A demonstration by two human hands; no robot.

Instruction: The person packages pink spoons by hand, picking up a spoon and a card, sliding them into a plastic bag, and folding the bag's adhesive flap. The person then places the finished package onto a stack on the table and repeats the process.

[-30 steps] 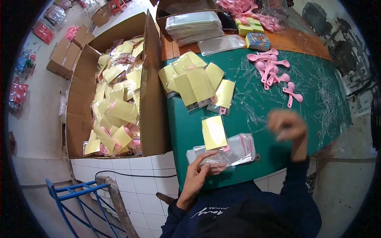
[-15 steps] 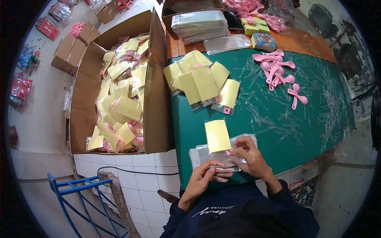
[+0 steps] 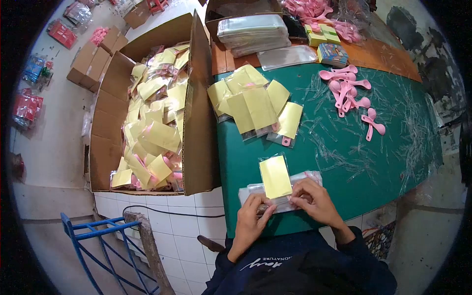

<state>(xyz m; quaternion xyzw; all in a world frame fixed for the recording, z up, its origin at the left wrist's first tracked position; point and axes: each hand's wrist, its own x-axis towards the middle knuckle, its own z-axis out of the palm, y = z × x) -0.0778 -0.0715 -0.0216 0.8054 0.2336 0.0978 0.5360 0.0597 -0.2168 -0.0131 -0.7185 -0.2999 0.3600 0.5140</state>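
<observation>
A clear bag with a yellow card [image 3: 276,177] lies near the table's front edge, over a stack of empty clear bags [image 3: 310,178]. My left hand [image 3: 254,216] pinches the bag's lower left corner between thumb and fingers. At the lower right corner, my right hand [image 3: 313,199] has its fingertips closed on the same bag. Just beyond, several filled bags with yellow cards [image 3: 250,105] lie in a pile, a pink handle showing in one. Pink spoons [image 3: 344,88] rest further right on the green table [image 3: 255,157].
A large cardboard box [image 3: 201,113] of filled bags stands left of the table. Clear strips [image 3: 344,157] are scattered at the right. Bag stacks [image 3: 253,32], small card stacks [image 3: 333,54] and more pink spoons [image 3: 305,7] sit at the back. A blue metal frame [image 3: 98,226] stands lower left.
Both hands have closed in on the lower corners of the bag with the yellow card. My left fingers, spread before, are now pinched. The whole view has shifted slightly.
</observation>
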